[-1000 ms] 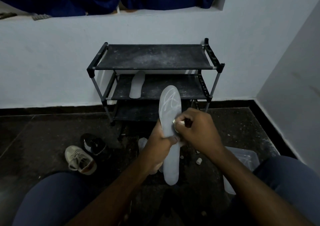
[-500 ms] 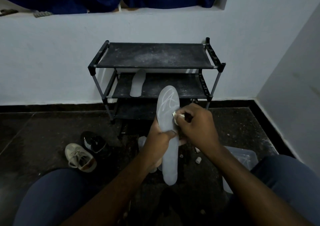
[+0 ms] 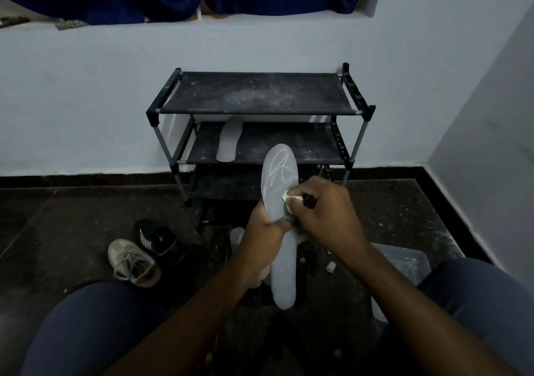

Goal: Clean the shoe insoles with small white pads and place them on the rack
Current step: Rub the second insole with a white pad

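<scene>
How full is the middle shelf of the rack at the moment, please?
Nearly empty: the middle shelf of the rack holds one grey insole, lying flat at its left side.

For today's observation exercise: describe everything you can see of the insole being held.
The insole is pale grey, long, flat and foam-like, with a whitish looping mark near its rounded top. It stands nearly upright before the rack. The left hand grips its middle; the right hand presses a small white pad against its right edge.
</scene>
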### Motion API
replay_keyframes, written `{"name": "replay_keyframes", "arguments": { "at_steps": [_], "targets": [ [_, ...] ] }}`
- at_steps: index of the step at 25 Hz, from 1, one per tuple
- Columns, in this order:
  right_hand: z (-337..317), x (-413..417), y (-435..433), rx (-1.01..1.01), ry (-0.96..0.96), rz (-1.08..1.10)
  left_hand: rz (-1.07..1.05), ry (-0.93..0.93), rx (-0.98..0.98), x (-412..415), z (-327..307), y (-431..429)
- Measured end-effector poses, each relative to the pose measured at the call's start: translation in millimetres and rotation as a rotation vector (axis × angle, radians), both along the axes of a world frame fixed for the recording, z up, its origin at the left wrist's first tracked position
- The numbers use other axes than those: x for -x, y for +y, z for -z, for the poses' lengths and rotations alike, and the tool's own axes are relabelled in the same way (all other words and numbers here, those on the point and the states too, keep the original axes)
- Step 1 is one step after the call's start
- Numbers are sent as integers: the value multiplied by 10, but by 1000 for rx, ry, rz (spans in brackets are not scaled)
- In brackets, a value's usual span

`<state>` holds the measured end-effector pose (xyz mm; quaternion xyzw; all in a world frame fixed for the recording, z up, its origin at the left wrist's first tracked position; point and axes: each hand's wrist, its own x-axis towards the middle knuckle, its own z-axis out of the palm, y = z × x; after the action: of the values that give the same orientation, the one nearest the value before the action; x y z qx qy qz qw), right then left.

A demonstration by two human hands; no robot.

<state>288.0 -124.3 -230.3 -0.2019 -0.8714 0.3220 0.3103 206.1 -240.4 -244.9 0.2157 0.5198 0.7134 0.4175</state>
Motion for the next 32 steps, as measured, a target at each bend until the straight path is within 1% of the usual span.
{"name": "replay_keyframes", "arguments": {
  "at_steps": [2,5,7,10,12,15,17,19,20,22,25,27,30,32],
  "targets": [
    [1,-11,32,10,-10,31,15,-3,1,-4,-12,-12],
    [-36,-15,119,18,69,146,51,9,41,-63,-16,-12],
    [-51,-13,97,6,83,113,64,11,38,-69,-5,-7],
    [-14,-29,38,-1,7,21,50,-7,9,-34,-3,-5],
    [-2,-33,89,5,12,70,50,7,28,-42,-24,-4],
    [-41,-22,159,15,86,151,59,26,71,-95,-33,-5],
    [-53,-20,114,-16,73,90,60,28,72,-94,-15,-6],
    [-23,-29,46,-17,13,2,50,18,48,-55,1,-6],
    [-11,-39,36,-7,-7,-9,48,2,35,-42,1,-5],
    [-4,-41,84,7,18,52,58,-11,28,-42,-3,-1],
    [-52,-20,142,-2,94,150,72,21,82,-89,5,3],
    [-68,-6,81,-23,96,90,63,18,98,-76,29,15],
    [-24,-16,-35,-22,-4,-43,-3,33,130,-10,59,37],
    [-16,-22,2,-15,-3,1,16,-7,105,-6,55,38]
  ]
}}
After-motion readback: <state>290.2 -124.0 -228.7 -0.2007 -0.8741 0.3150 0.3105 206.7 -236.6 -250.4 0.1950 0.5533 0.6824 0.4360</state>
